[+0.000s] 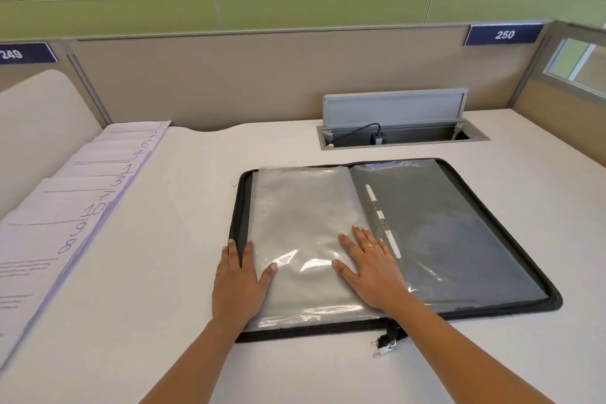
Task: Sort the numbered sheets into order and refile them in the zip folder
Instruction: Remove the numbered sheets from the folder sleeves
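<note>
a wide strip of bare desk (183, 223) is lying open between the fanned row of sheets (98, 193) along the left edge and the open folder (492, 313) at centre right. the left hand (237, 285) and right hand (370, 272) are lying flat, covering the folder's left half. behind it, the raised lid (393, 106) of the socket box (403, 138) is standing in the way, and the partition (229, 82) is closing off the back.

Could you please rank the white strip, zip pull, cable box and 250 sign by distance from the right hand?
1. White strip, beside the right hand's fingers.
2. Zip pull, at the folder's near edge.
3. Cable box, at the desk's back.
4. 250 sign, on the partition.
</note>
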Demonstrator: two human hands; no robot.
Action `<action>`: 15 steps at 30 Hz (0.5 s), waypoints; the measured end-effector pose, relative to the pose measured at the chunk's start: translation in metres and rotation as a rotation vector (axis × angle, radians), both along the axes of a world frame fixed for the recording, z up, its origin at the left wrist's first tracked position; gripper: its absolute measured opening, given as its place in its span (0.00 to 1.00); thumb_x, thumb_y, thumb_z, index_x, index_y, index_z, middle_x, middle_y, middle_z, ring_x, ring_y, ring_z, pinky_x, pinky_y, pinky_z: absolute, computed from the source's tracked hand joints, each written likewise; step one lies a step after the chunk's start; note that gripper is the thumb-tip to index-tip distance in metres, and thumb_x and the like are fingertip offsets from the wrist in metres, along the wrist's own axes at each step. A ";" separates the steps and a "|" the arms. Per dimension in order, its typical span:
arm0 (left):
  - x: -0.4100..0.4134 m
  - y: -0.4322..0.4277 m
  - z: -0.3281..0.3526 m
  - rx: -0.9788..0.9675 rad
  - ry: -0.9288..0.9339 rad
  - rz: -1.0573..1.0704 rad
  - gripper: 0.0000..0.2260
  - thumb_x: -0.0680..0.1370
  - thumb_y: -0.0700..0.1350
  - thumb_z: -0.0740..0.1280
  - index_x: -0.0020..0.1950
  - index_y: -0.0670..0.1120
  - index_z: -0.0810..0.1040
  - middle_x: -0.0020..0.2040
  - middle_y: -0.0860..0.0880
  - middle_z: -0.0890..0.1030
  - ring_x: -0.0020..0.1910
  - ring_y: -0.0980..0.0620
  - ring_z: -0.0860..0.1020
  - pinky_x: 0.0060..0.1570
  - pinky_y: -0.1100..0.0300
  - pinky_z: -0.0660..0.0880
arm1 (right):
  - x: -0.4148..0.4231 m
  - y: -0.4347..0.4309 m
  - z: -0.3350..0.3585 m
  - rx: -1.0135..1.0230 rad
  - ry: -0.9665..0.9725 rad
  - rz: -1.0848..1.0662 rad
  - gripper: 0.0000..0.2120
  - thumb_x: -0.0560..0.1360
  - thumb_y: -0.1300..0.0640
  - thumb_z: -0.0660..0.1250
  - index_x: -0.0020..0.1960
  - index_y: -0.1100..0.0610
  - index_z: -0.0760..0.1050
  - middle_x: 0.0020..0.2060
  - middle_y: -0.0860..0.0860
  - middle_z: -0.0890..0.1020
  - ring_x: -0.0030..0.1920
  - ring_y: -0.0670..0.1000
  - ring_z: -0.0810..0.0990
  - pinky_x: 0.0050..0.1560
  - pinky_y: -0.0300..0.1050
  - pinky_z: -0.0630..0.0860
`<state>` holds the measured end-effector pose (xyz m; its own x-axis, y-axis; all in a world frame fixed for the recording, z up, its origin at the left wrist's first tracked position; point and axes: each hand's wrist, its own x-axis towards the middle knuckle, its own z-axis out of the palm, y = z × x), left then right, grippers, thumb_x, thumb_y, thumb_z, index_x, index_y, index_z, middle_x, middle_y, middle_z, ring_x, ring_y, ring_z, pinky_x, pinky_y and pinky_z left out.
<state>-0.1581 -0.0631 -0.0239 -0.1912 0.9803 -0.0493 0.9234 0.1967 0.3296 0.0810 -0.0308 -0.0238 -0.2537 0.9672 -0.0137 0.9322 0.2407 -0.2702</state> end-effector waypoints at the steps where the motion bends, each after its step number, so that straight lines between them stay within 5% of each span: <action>1: 0.006 0.001 0.000 0.001 -0.003 -0.010 0.31 0.79 0.62 0.50 0.78 0.49 0.48 0.78 0.42 0.45 0.77 0.46 0.45 0.74 0.55 0.46 | 0.007 0.000 0.000 -0.002 0.000 -0.007 0.56 0.55 0.23 0.19 0.76 0.44 0.48 0.77 0.48 0.46 0.76 0.48 0.43 0.73 0.44 0.40; 15: 0.124 0.019 0.004 -0.025 -0.163 -0.102 0.31 0.80 0.61 0.51 0.78 0.49 0.48 0.78 0.43 0.42 0.77 0.47 0.42 0.74 0.55 0.44 | 0.136 0.002 -0.001 -0.001 0.014 -0.081 0.53 0.58 0.21 0.24 0.76 0.43 0.49 0.77 0.46 0.48 0.76 0.46 0.45 0.74 0.45 0.42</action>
<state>-0.0337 -0.0439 -0.0203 -0.0781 0.9923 -0.0959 0.8736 0.1145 0.4730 0.2166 -0.0288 -0.0250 -0.1746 0.9846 -0.0116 0.9448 0.1642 -0.2836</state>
